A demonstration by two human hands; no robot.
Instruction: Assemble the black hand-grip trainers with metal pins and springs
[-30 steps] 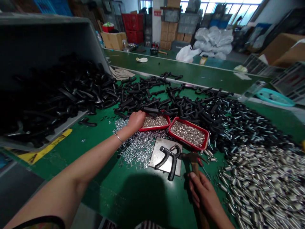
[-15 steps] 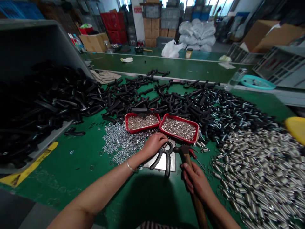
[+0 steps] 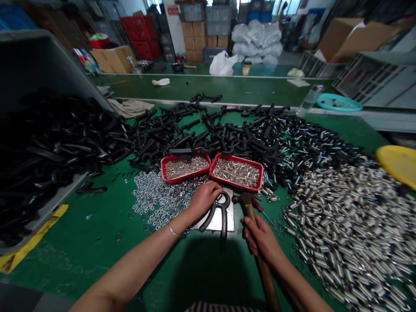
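Left hand (image 3: 205,199) at black handle (image 3: 224,220), hold unclear | right hand (image 3: 260,237) clasps hammer (image 3: 265,275) | plate (image 3: 216,222) right edge: hammerhead (image 3: 246,199) near

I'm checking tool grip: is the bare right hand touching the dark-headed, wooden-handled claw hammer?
Touching. The head view shows the bare right hand wrapped around the dark-headed, wooden-handled claw hammer, gripping it partway along its brown shaft.
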